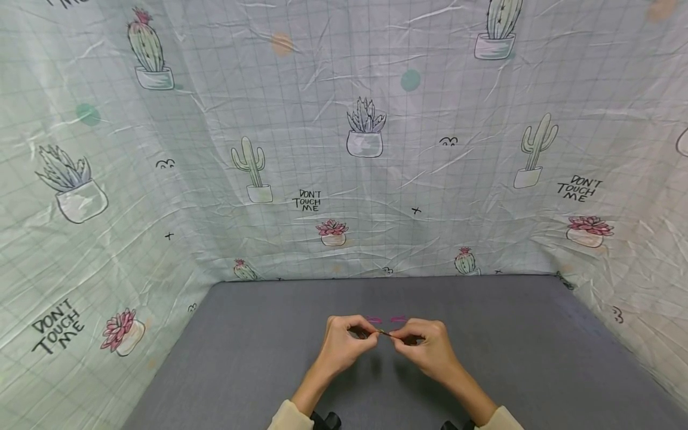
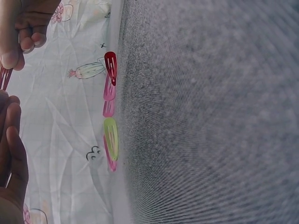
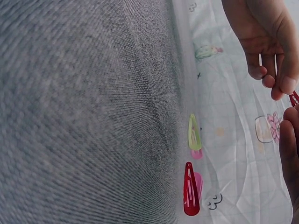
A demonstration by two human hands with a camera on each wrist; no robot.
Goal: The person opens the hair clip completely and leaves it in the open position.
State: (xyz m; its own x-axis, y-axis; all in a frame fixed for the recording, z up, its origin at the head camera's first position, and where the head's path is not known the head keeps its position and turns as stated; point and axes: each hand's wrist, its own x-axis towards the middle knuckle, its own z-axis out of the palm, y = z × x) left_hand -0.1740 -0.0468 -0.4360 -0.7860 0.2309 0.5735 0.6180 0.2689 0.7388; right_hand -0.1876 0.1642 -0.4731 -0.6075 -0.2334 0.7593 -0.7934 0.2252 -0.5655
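Note:
A red snap hair clip [image 2: 5, 78] is raised above the table, stretched between the fingertips of both hands. My left hand [image 1: 344, 345] pinches one end with thumb and index finger. From the other side, my right hand [image 1: 427, 346] pinches the opposite end. Beyond the hands, pink hair clips [image 1: 398, 319] lie on the table. Both wrist views also show a lime green hair clip [image 3: 194, 133] on the left and a second red hair clip [image 3: 190, 191] on the right, each in front of a pink one. The hands mostly hide these two in the head view.
The grey table [image 1: 269, 322] reaches back to a hanging cloth [image 1: 322, 155] printed with cacti and grid lines, which also closes off both sides. Dark straps [image 1: 326, 421] sit at the wrists, beside the pale sleeves [image 1: 290, 417].

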